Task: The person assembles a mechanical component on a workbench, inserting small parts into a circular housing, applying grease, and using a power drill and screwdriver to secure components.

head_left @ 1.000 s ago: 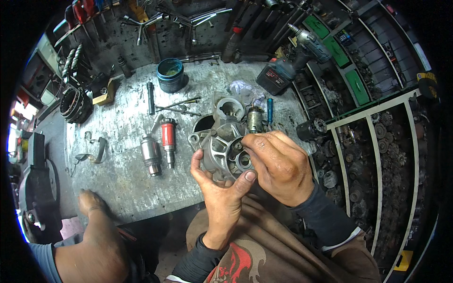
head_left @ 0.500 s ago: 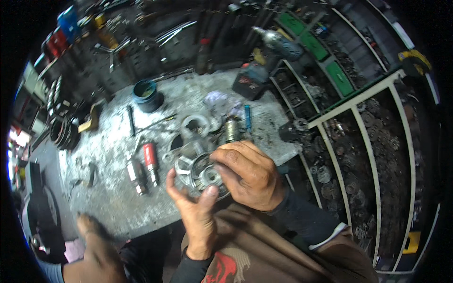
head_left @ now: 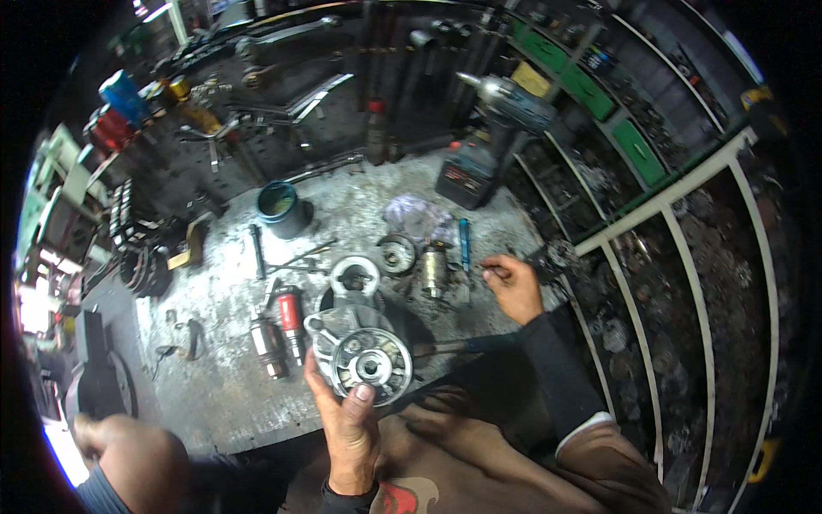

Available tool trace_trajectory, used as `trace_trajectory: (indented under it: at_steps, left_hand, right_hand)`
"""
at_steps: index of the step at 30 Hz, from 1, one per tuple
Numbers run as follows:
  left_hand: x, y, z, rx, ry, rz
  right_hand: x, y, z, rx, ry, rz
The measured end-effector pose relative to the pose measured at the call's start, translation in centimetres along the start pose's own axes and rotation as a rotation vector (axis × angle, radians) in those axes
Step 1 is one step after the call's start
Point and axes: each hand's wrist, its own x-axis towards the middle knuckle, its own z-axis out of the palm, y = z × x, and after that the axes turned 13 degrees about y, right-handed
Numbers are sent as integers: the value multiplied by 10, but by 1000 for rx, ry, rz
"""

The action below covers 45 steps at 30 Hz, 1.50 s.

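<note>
My left hand (head_left: 349, 428) grips the near rim of a round cast-metal housing (head_left: 402, 392), thumb on top and fingers along its left side. Inside the housing is a gear-like ring with a central hub (head_left: 370, 367). My right hand (head_left: 516, 289) is off the housing, above the bench's right side. Its thumb and fingertips are pinched together; whatever is between them is too small to make out. Close by, a blue-handled screwdriver (head_left: 464, 238) lies beside a brass-coloured cylindrical part (head_left: 434, 272). A separate round metal part (head_left: 396, 254) rests left of that cylinder.
A red-and-silver tool (head_left: 289, 310) and a dark metal tool (head_left: 265, 347) lie left of the housing. Behind stand a blue pot (head_left: 282, 210) and a cordless impact wrench (head_left: 479, 154). Parts shelves (head_left: 676, 257) border the right. Another person's bare limb (head_left: 137, 450) shows lower left.
My right hand has left the housing and moved right, toward the screwdriver. My left hand keeps hold of the housing. The view has shifted, and the other person's limb sits farther left.
</note>
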Motion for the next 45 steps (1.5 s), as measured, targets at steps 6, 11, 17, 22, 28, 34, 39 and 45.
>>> trace_trajectory:
  at_steps: [6, 11, 17, 22, 28, 34, 39, 45]
  left_hand:
    - [0, 7, 0, 16, -17, -14]
    - [-1, 6, 4, -36, 0, -41]
    - [-6, -4, 9, -39, 59, 17]
    - [-6, -8, 8, 0, 34, 39]
    - [-3, 2, 2, 137, -13, 26]
    - [14, 38, -2, 282, 31, 13]
    - [18, 52, 6, 547, 58, 63]
    - [15, 54, 23, 641, 46, 83]
  right_hand:
    - [-7, -124, 7, 217, -310, -364]
    - [-30, -180, 33, 201, -454, -544]
    - [-65, -187, 39, 154, -302, -554]
    - [-76, -182, 46, 117, -254, -537]
    - [-79, -172, 48, 140, -232, -563]
    - [-83, -170, 47, 176, -223, -516]
    - [-86, -168, 47, 196, -224, -528]
    - [-81, -163, 46, 227, -229, -496]
